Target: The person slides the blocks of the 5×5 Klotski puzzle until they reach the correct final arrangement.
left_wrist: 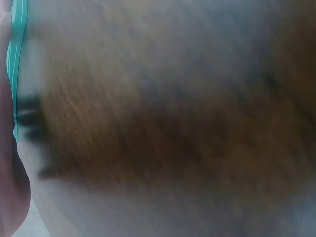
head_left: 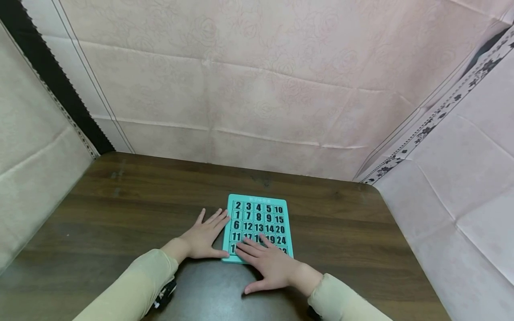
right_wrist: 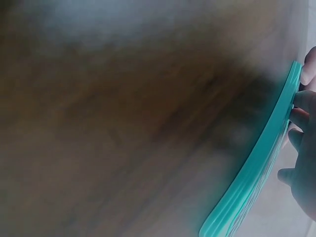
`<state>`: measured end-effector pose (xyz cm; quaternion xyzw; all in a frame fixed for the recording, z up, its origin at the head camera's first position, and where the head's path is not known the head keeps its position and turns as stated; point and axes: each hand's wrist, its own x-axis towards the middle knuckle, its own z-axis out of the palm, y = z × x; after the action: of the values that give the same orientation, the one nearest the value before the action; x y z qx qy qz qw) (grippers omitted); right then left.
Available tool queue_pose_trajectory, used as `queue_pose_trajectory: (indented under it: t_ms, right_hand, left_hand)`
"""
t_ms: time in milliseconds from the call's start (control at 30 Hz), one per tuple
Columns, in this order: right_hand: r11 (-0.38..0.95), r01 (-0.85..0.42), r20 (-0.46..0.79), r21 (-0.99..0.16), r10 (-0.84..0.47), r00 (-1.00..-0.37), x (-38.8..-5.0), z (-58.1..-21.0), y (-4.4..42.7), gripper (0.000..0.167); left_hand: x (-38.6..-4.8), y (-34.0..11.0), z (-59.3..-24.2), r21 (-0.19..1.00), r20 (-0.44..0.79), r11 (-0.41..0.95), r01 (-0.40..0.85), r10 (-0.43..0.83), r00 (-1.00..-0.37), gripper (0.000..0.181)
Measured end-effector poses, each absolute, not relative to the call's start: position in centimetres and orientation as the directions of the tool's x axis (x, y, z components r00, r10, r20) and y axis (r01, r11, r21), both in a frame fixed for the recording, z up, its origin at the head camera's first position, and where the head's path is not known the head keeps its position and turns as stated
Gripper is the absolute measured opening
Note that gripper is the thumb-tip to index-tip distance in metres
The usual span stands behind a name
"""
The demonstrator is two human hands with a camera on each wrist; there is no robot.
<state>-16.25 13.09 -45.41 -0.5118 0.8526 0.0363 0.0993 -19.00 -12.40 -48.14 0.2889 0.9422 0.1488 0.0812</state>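
**Left grip [head_left: 205, 238] and right grip [head_left: 273, 266] spread at a number board [head_left: 258, 216]**

From where I stand, the turquoise number board lies flat on a brown wooden table [head_left: 341, 232], just to the right of the left grip and partly beneath the right one. The left grip is unclenched, its straight fingers fanned along the board's left edge and its thumb reaching the near left corner. The right grip is loose too: its straight fingers stretch over the lower rows, hiding some figures, while its thumb points off toward the left, past the board's near edge. I cannot tell how firmly those fingers press.

Beyond both grips the top row reads 2, 3, 4, 5, 10. Behind each grip runs a pale sleeve; a small black device [head_left: 164, 293] shows under the left cuff. Well ahead of the grips hangs a pinkish cloth [head_left: 261, 98], and a white cloth [head_left: 462, 187] with a dark-patterned border hangs far to their right.
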Motion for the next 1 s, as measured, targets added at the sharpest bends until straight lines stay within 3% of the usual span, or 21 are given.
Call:
queue_pose_trajectory:
  t_ms: [400, 733, 1000]
  right_hand:
    - [0.474, -0.879, -0.191, -0.052, -0.868, -0.457, -16.2, -45.3, 13.2, 0.085]
    - [0.557, -0.82, -0.157, -0.128, -0.828, -0.538, -17.1, -44.8, 16.9, 0.085]
    - [0.541, -0.832, -0.171, -0.123, -0.837, -0.52, -16.3, -45.4, 18.7, 0.085]
  left_hand:
    - [-19.0, -12.4, -48.3, 0.323, -0.068, 0.789, 0.522, 0.569, -0.819, 0.101]
    - [-18.8, -12.7, -48.4, 0.331, -0.046, 0.791, 0.515, 0.559, -0.828, 0.102]
    - [-18.9, -12.5, -48.3, 0.334, -0.042, 0.782, 0.527, 0.571, -0.82, 0.102]
